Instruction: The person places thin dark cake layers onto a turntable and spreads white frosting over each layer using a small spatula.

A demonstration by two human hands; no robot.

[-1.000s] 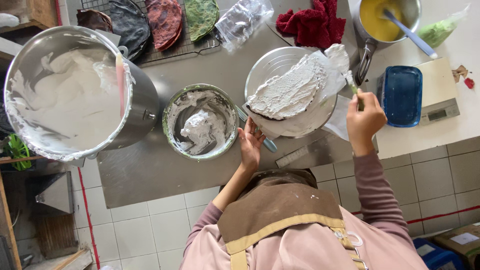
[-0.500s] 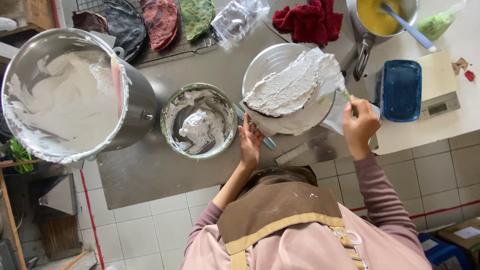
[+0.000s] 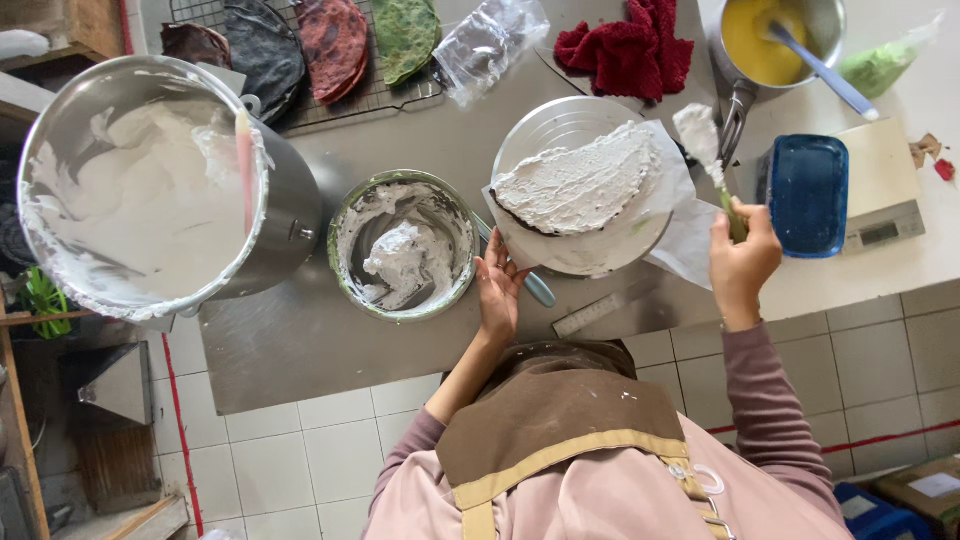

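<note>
Head view, the only one. Right hand (image 3: 742,262) is closed around a small spatula (image 3: 708,150), blade lifted clear of the work and loaded with white cream, tip above the right rim of the round plate (image 3: 552,130). Judged: held high so the cream does not drip onto the paper (image 3: 690,240) under the plate.

Left hand (image 3: 499,290) lies flat, fingers spread and holding nothing, touching the plate's near-left edge; likely steadying or turning it. On the plate sits a folded dark crepe (image 3: 578,185), its top covered in white cream.

Small green-rimmed bowl (image 3: 402,245) of cream stands just left of the left hand, within easy reach. Large steel mixing bowl (image 3: 150,185) stands further left, touching nothing visible.

Edges: the steel counter (image 3: 300,350) ends close in front of the person; the plate is near that edge. Right of the spatula stand a blue tray (image 3: 808,195) on a scale (image 3: 885,190) and a saucepan (image 3: 775,40); room there is tight. Open steel lies between the two bowls and the near edge.
</note>
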